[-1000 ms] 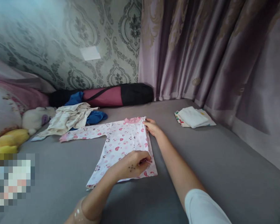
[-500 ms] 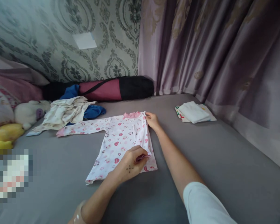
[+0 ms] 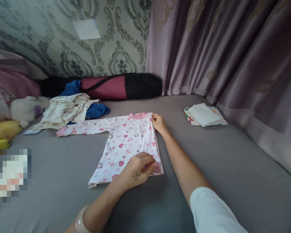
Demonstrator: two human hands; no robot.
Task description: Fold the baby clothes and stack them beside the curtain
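A white long-sleeved child's shirt (image 3: 126,139) with pink hearts and a pink collar lies spread on the grey bed sheet (image 3: 196,155). One sleeve stretches out to the left; the other is folded down over the body. My left hand (image 3: 140,166) is closed in a pinch on the pink cuff of the folded sleeve, over the lower right of the shirt. At the shoulder beside the collar, my right hand (image 3: 159,123) pinches the fabric between thumb and fingers. Some of the lower body is hidden under my left hand and forearm.
Folded clothes (image 3: 205,115) lie to the right. At the left are a heap of cream clothes (image 3: 65,111), a blue garment (image 3: 97,110) and plush toys (image 3: 26,110). A red and black long bag (image 3: 106,87) lies along the wall; curtains (image 3: 184,48) hang behind.
My left hand has brought the cuff down against the lower right of the shirt. My right hand keeps its pinch at the shoulder. The view has shifted slightly.
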